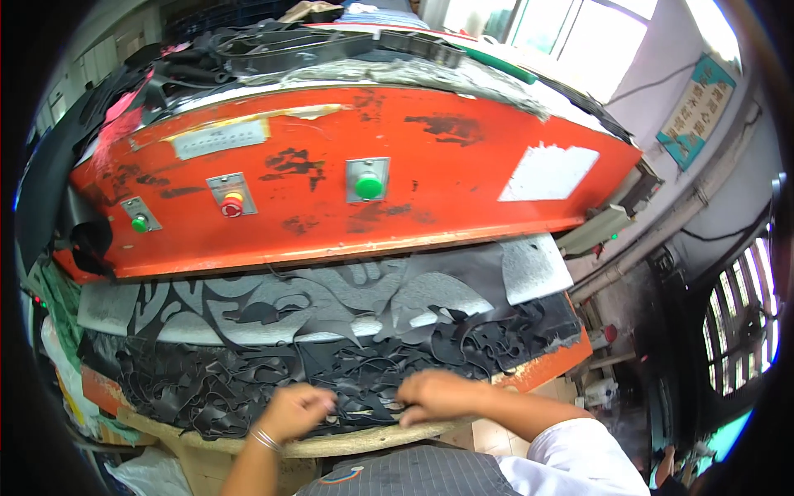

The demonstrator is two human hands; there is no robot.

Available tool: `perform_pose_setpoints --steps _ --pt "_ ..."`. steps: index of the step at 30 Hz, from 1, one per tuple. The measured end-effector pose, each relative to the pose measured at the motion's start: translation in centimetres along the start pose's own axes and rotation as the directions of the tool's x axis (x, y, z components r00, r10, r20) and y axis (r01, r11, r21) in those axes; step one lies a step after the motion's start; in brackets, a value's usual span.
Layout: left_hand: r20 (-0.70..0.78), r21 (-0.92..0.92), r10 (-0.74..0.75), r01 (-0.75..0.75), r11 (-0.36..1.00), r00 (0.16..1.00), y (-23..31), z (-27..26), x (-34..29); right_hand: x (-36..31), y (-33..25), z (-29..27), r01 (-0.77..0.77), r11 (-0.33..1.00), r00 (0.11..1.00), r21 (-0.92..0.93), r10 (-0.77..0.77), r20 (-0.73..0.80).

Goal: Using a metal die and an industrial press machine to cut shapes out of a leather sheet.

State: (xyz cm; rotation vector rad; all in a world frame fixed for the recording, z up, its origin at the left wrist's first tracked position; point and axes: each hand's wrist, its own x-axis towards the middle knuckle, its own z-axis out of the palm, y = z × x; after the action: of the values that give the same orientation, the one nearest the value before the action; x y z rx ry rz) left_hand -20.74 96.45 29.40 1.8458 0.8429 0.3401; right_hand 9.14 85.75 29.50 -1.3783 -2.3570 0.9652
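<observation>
My left hand (299,410), with a bracelet at the wrist, is over the front edge of a heap of black leather-like scraps (207,387). Its fingers are curled together. Close by on the right, my right hand (430,396) is curled low over the same scraps, fingers bent down. Both hands are a little blurred, and whatever lies between their fingertips is too small or hidden to name. Behind the heap, a dark sheet full of cut-out shapes (442,274) lies across a pale grey cutting board (529,269).
Above the board stands the orange front of a press (463,186) with a green button (368,187), a red knob (232,204) and a smaller green button (140,223). Dark material and strip-like frames (298,54) lie on top. A pale rounded ledge (364,444) borders the heap nearest me.
</observation>
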Motion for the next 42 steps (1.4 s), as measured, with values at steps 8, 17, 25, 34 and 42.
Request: perform_pose_setpoints --steps 8,17,25,34,42 --pt "0.335 -0.220 -0.196 0.279 0.935 0.921 -1.5 6.2 -0.3 -2.8 -1.8 4.6 -0.056 0.982 0.995 -0.181 0.040 -0.087" --pt "0.413 -0.358 -0.243 0.402 0.843 0.878 -2.1 6.2 0.4 8.6 10.5 -8.7 -0.272 0.950 0.754 -0.155 0.111 -0.647" --pt "0.466 -0.494 -0.266 0.498 0.713 0.844 -0.6 4.2 1.7 15.9 17.6 -13.4 -0.397 0.874 0.740 -0.281 0.124 -0.661" --pt "0.438 -0.534 -0.330 0.538 0.653 0.836 -0.3 4.5 1.4 2.4 20.6 -17.2 -0.738 0.568 0.048 0.364 0.582 -0.812" --pt "0.408 -0.556 -0.333 0.521 0.648 0.850 -1.6 5.2 1.0 -0.4 21.9 -16.9 -0.842 0.393 0.118 0.369 0.802 -0.586"
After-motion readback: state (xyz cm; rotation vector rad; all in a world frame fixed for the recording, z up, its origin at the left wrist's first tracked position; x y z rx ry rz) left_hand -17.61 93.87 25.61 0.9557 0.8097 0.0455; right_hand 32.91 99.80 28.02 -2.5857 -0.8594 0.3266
